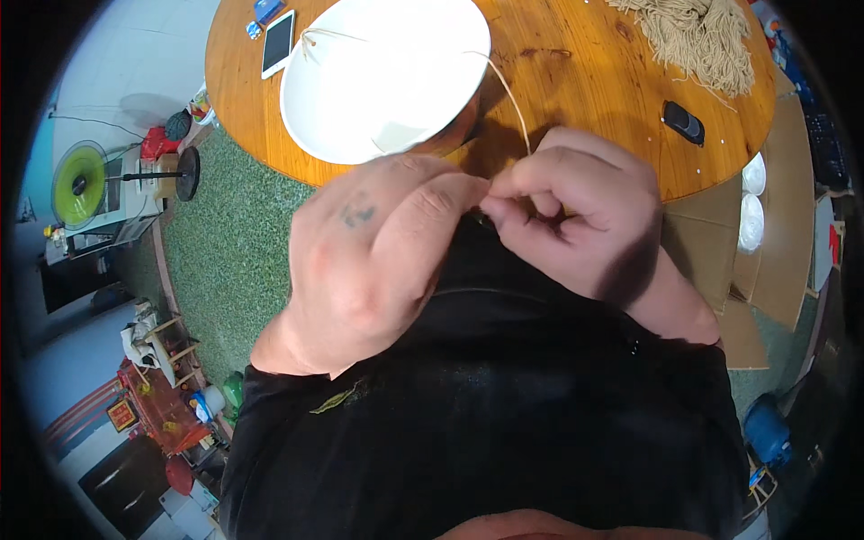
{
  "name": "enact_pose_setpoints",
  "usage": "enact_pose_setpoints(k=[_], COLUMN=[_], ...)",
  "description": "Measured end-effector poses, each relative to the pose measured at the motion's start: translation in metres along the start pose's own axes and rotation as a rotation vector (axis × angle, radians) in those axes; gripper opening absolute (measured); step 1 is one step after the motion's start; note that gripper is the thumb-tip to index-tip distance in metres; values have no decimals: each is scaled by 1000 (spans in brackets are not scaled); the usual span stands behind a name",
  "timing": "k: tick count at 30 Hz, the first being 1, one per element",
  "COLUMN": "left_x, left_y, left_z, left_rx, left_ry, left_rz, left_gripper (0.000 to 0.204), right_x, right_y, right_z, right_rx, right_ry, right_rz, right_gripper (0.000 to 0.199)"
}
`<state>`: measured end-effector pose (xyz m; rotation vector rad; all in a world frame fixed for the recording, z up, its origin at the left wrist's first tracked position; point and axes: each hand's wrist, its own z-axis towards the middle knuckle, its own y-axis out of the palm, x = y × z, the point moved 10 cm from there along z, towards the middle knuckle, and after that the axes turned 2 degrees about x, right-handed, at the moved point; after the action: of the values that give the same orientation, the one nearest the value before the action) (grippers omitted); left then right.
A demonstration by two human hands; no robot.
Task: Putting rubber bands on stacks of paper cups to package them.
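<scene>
A thin beige cord (513,97) runs from the inside of a large white, shallow bowl-like piece (396,76) over its right side and down to my right hand (580,207). That hand is closed, thumb and forefinger pinched together, the other fingers curled in. My left hand (373,252) is closed too, its fingertips pressed against the right hand's, in front of the table's near edge. What lies between the touching fingertips is too small and hidden to make out. Another bit of beige cord (310,40) shows at the bowl's left side.
The round wooden table (576,72) carries a white phone (278,45), a small black device (683,123) and a heap of beige yarn (693,36). A green fan (79,184) stands left. Flattened cardboard (778,216) and a blue water jug (767,430) are at the right.
</scene>
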<state>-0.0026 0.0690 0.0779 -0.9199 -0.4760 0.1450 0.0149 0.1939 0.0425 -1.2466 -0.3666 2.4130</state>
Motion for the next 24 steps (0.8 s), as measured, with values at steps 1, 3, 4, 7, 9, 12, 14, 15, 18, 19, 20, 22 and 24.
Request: enact_pose_setpoints(k=[1,3,4,7,9,12,14,15,18,19,20,22,24], left_x=[1,1,-4,-33,-47,-59,-64,-68,-76,-80,-84,-79,-80], left_y=[-7,-18,-22,-12,-5,1,5,7,11,12,12,18,22], left_z=[5,13,21,31,32,28,27,27,27,28,30,35,38], left_rx=[39,116,113,10,-39,-72,-100,-99,-105,-109,-110,-206,-264], left_ry=[22,55,41,-112,-144,-232,-251,-305,-396,-430,-431,-312,-337], left_rz=[18,91,115,3,-59,-236,-223,-239,-242,-229,-229,-171,-152], left_gripper=[29,27,29,33,30,28,27,26,24,24,24,23,23], right_x=[3,16,22,42,58,62,67,68,71,72,72,71,73], right_y=[-5,-15,-18,-12,-4,3,6,7,9,10,10,9,10], right_z=[-1,-6,-6,-9,-13,-14,-15,-15,-15,-14,-15,-15,-16], right_rx=[66,221,270,348,377,381,393,394,386,380,379,370,382], right_ry=[4,-26,4,90,166,215,235,238,244,245,245,217,222], right_rz=[-23,-110,-114,-59,29,88,153,172,208,222,223,203,221], right_gripper=[15,15,14,11,11,10,9,9,10,10,10,10,10])
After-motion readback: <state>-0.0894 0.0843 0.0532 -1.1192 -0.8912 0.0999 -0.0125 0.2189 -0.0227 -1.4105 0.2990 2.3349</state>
